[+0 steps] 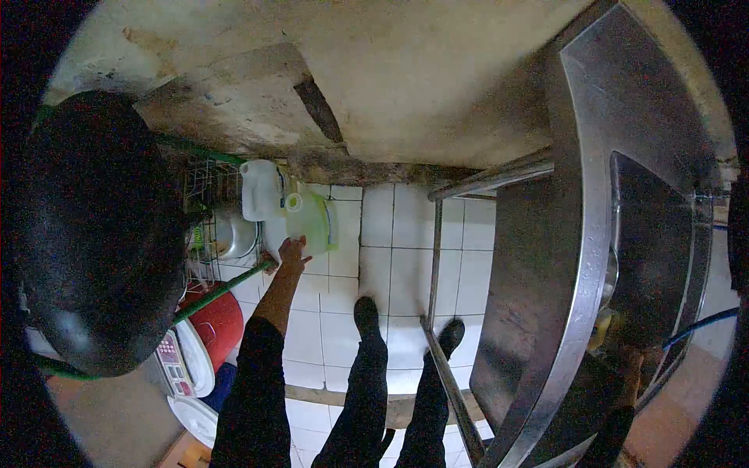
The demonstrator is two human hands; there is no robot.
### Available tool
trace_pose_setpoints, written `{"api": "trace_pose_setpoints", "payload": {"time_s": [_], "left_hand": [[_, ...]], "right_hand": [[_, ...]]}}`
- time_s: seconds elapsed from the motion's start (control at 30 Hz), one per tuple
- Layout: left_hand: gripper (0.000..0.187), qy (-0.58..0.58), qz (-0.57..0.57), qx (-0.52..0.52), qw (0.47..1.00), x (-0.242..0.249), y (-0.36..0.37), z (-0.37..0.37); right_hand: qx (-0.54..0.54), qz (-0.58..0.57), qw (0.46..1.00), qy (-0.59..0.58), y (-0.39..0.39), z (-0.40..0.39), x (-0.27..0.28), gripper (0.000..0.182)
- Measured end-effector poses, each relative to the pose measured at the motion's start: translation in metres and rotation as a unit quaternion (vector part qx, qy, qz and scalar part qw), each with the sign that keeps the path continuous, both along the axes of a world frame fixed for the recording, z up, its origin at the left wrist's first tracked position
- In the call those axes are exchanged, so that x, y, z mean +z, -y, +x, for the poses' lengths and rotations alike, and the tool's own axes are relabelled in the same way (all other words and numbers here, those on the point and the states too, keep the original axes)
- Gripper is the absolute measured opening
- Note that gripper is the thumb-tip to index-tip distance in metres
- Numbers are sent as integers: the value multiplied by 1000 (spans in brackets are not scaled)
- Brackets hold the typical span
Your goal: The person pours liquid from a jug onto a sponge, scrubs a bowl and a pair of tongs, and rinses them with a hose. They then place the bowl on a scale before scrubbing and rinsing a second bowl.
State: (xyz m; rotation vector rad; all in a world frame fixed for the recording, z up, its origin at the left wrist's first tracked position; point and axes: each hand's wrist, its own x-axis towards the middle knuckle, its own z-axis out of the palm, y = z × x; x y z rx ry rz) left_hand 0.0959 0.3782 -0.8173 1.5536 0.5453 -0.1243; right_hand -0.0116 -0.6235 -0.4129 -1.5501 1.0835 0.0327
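Jug (312, 226) at the left hand's (292, 251) fingertips

Head view: the jug, pale yellow-green, stands on the white-tiled floor (374, 269), just beside a white container (261, 191) and near a wire rack (204, 183). The left hand is at its near side, fingers spread and not closed around anything that I can make out; whether they touch the jug's wall, I cannot tell. A green hose (226, 292) runs up to the hand, and whether any part of the hand rests on it is unclear too.

For this reach, a full hold round the neck or handle would probably serve better than a pinch on the smooth side, which could slip if wet. Coming in from the open-floor side should spare the white container a knock, and the green hose is best kept out from under the fingers.

Across the body, the right hand (633, 365) is in the dim steel sink (576, 234), near a blue hose (706, 321) and a yellowish item (603, 327). Its grip is too dark to judge; keeping it steady should help balance.
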Motion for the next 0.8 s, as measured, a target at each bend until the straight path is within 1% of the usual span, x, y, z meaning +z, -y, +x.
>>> {"api": "trace_pose_setpoints", "payload": {"time_s": [0.07,0.13,0.2,0.23,0.27,0.33,0.37,0.4,0.43,0.47,0.5,0.57,0.6,0.63,0.67,0.7,0.73,0.8], "left_hand": [[50,-39,-75,105,991,37,10,19],[52,-64,-111,152,980,34,6,24],[53,-55,-8,154,987,28,-8,35],[52,-90,-29,172,980,40,-11,40],[52,-92,-31,169,981,48,-5,43],[50,-13,-44,183,982,42,-13,29],[49,28,103,54,993,39,-20,24],[47,86,255,-45,962,35,-29,18],[41,3,94,27,995,49,-28,27],[36,-82,-71,96,989,64,-24,34],[36,-80,-71,91,990,76,-18,38],[32,-65,37,182,980,104,5,48],[31,-51,90,221,970,122,22,62],[30,-35,139,255,956,140,41,75],[29,-18,184,286,940,162,63,89],[28,89,254,252,930,199,85,99],[28,193,316,211,905,251,110,104],[24,267,306,177,897,357,176,110]], "right_hand": [[0,8,1000,2,5,4,-1,29],[-5,13,1000,7,7,6,0,29],[-7,19,1000,15,8,10,0,29],[-8,23,1000,18,10,12,1,29],[-8,26,999,22,12,14,2,29],[-7,36,999,31,16,24,5,29],[-4,43,998,35,18,28,5,29],[-4,50,998,41,18,32,6,29],[-4,58,997,51,19,36,6,29],[-2,67,996,59,22,41,5,29],[-1,78,995,66,27,45,6,29],[19,119,988,92,34,63,-1,29],[90,181,972,122,52,76,-15,29],[-14,145,983,113,28,84,-3,29],[-93,139,979,120,-5,99,3,30],[-166,138,967,133,-40,113,14,30],[-246,137,948,147,-87,126,33,30],[-161,145,970,110,-32,131,12,31]]}}
